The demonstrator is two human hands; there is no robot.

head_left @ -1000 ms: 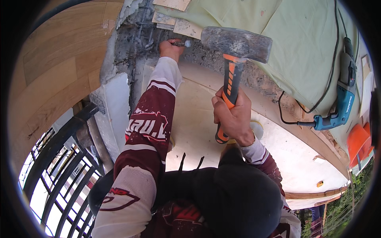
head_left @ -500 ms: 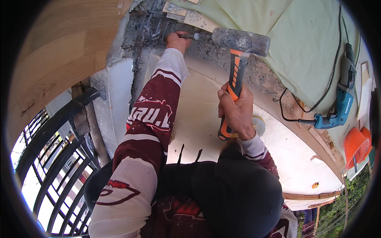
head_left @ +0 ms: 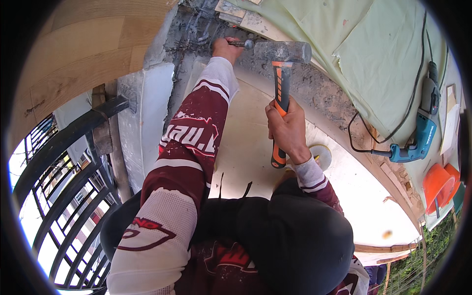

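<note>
At the top, my left hand (head_left: 226, 49) is wrapped round a metal chisel (head_left: 237, 44), whose struck end points right. Its working end is hidden by my fingers and cannot be made out. My right hand (head_left: 289, 127) grips the orange and black handle of a club hammer (head_left: 290, 51). One face of the worn grey hammer head is right at the chisel's end; whether they touch I cannot tell. Below the chisel lies rough, broken grey concrete (head_left: 268, 71) with rubble and loose dust.
Right of me, a teal power drill (head_left: 420, 135) with a black cord lies on a pale green sheet (head_left: 373, 64). An orange hard-shelled object (head_left: 436, 187) sits below it. A black metal railing (head_left: 64, 142) curves along the left. A curved wooden panel (head_left: 98, 44) rises at upper left.
The hammer in my right hand has swung left, from a gap beside the chisel to its end. My left hand keeps its hold, and the view has shifted slightly.
</note>
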